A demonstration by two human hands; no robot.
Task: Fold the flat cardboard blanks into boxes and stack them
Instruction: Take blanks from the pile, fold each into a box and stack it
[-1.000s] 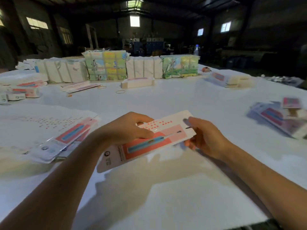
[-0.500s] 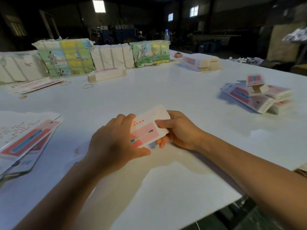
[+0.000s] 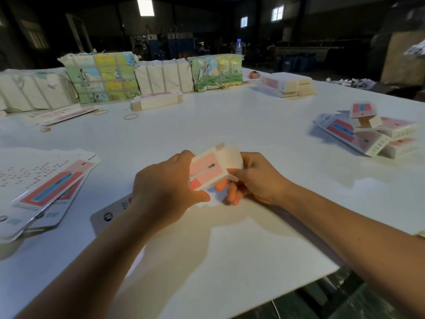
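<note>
Since half a second ago white end flap bent up on pink-and-white cardboard blank (image 3: 208, 169), left hand (image 3: 165, 189) gripping its middle, hiding it, right hand (image 3: 255, 178) pinching flap end, above white table (image 3: 230, 249)

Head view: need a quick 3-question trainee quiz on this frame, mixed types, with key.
1. True or false: the left hand and the right hand both hold the pink box blank.
2. Where is the pile of finished boxes? A) far right on the table B) under the left forearm C) on the floor
3. Fill in: loose rubber ___ lie near the wrapped bundles.

Key: 1 true; 2 A; 3 bands.
</note>
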